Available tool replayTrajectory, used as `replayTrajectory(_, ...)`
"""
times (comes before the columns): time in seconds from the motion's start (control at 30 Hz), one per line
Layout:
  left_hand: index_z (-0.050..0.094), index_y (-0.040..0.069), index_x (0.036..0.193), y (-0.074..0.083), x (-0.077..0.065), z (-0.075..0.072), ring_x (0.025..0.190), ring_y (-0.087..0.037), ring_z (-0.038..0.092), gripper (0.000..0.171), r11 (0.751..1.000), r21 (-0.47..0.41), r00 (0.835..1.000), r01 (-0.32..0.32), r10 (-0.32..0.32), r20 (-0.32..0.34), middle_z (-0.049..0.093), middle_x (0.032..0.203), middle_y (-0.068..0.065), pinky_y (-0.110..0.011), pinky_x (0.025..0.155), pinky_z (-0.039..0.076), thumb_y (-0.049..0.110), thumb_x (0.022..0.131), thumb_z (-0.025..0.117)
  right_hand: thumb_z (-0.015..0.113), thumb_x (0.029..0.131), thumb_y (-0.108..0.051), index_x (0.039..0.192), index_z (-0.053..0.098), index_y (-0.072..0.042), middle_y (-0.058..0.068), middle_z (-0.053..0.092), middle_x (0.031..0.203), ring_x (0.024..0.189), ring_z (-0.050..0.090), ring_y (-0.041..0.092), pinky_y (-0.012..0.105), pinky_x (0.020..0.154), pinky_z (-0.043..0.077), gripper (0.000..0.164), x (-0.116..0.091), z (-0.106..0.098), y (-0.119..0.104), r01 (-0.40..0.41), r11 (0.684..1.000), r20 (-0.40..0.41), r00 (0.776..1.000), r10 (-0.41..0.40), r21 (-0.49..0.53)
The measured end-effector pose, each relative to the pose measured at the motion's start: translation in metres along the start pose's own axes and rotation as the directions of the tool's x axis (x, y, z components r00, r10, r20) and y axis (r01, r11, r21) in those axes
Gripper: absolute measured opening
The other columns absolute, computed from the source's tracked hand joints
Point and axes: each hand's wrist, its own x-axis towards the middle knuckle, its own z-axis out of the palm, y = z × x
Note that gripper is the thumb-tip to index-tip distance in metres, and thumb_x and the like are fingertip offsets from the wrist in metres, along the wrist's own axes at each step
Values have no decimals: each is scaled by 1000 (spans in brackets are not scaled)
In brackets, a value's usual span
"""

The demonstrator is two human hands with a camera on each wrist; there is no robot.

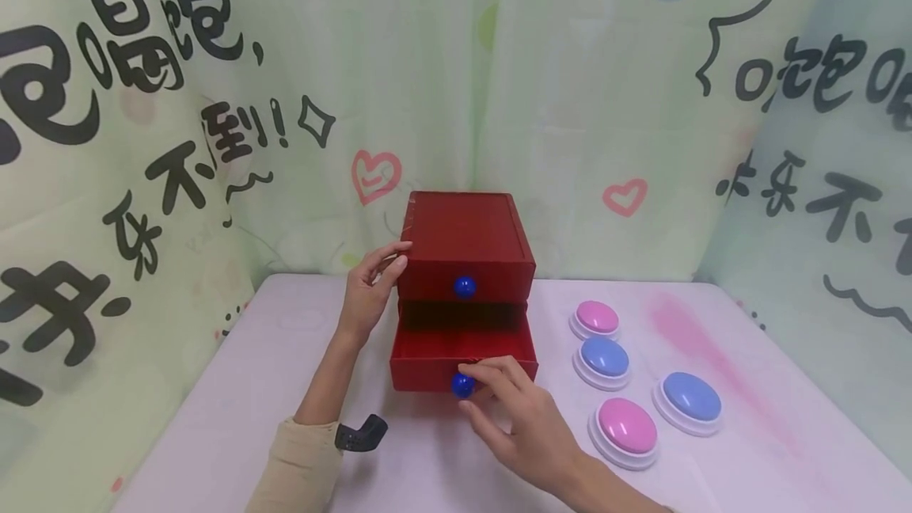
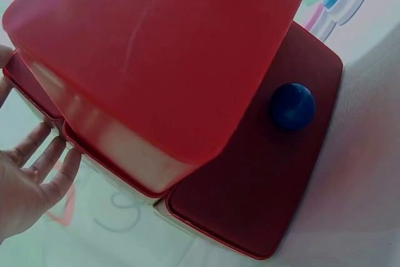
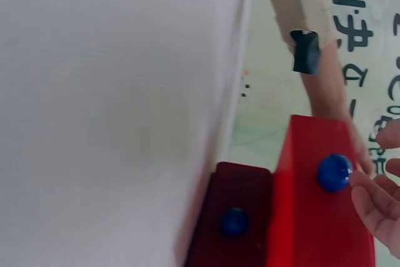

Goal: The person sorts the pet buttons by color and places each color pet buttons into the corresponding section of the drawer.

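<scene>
A red two-drawer box (image 1: pixel 466 228) stands at the back of the table. Its lower drawer (image 1: pixel 427 374) is pulled out toward me, while the upper drawer (image 1: pixel 427 282) sits flush in the box. Each drawer front carries a round blue knob. My right hand (image 1: pixel 530 426) has its index finger over the lower knob (image 1: pixel 463 385) and its thumb below it, pinching it; in the right wrist view a fingertip meets that knob (image 3: pixel 334 173). Against the box's left side rests my left hand (image 1: pixel 366 291), its fingertips along the upper edge, also seen in the left wrist view.
Right of the box lie pink and blue dome buttons on white bases, including a near pink button (image 1: pixel 627 426) and a blue button (image 1: pixel 691 397). A black strap end (image 1: pixel 362 434) sticks out from my left sleeve. A printed curtain (image 1: pixel 442 62) hangs behind the table.
</scene>
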Motion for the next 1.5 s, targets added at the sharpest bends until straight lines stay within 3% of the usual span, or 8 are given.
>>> replayTrajectory(0.27, 65, 8, 135, -1, 0, 0, 116, -14, 63, 34, 1000, 0, 1000, 11, -11, 0, 62, 137, -6, -25, 90, 55, 17, 103, 60, 83, 80, 3, 134, 61, -7, 6, 63, 118, 89, 68, 13, 22, 79, 58, 59, 4, -15, -7, 112, 993, -74, 991, -109, 41)
replayTrajectory(0.5, 66, 9, 135, -2, -1, 0, 116, -15, 63, 34, 1000, -5, 1000, 11, -11, -1, 62, 137, -6, -25, 90, 55, 18, 103, 60, 83, 80, 3, 133, 61, -6, 8, 64, 118, 88, 68, 11, 20, 79, 58, 58, 5, -25, -6, 78, 997, -94, 993, -75, 24)
replayTrajectory(0.7, 66, 8, 135, -2, -1, -1, 116, -14, 63, 34, 1000, -7, 1000, 12, -12, -8, 62, 137, -7, -24, 90, 55, 16, 103, 60, 83, 78, 5, 131, 62, -3, 9, 64, 112, 84, 64, 10, 20, 71, 56, 57, 9, -34, 3, 50, 998, -151, 987, -53, -25)
replayTrajectory(0.83, 66, 9, 135, -2, -2, -1, 117, -15, 63, 33, 1000, -3, 1000, 8, -8, -7, 62, 136, -5, -25, 90, 55, 17, 103, 60, 83, 78, 5, 129, 63, -2, 10, 66, 112, 84, 65, 11, 19, 73, 56, 56, 13, -38, 10, 32, 998, -193, 980, -42, -55)
replayTrajectory(1.1, 66, 8, 134, -1, -1, -1, 112, -14, 64, 33, 1000, -2, 1000, 4, -4, -16, 62, 135, -6, -24, 89, 55, 16, 103, 60, 77, 85, 4, 131, 63, -8, 10, 68, 120, 88, 69, 12, 17, 77, 56, 49, 17, -44, 23, -89, 996, -249, 965, 88, 6)
replayTrajectory(1.3, 67, 8, 133, -1, 1, 0, 110, -13, 64, 32, 1000, 10, 1000, -7, 7, -20, 63, 133, -5, -24, 87, 54, 16, 102, 61, 75, 90, -3, 133, 63, -10, 5, 67, 123, 88, 68, 10, 15, 77, 54, 45, 19, -49, 32, -215, 976, -256, 941, 220, 46)
replayTrajectory(1.5, 68, 8, 133, 0, 1, 0, 111, -14, 64, 32, 1000, 8, 1000, -11, 11, -22, 64, 133, -5, -25, 89, 53, 15, 102, 61, 73, 93, -6, 131, 64, -10, 6, 69, 123, 89, 68, 11, 13, 79, 53, 40, 18, -54, 44, -262, 965, -262, 929, 262, 36)
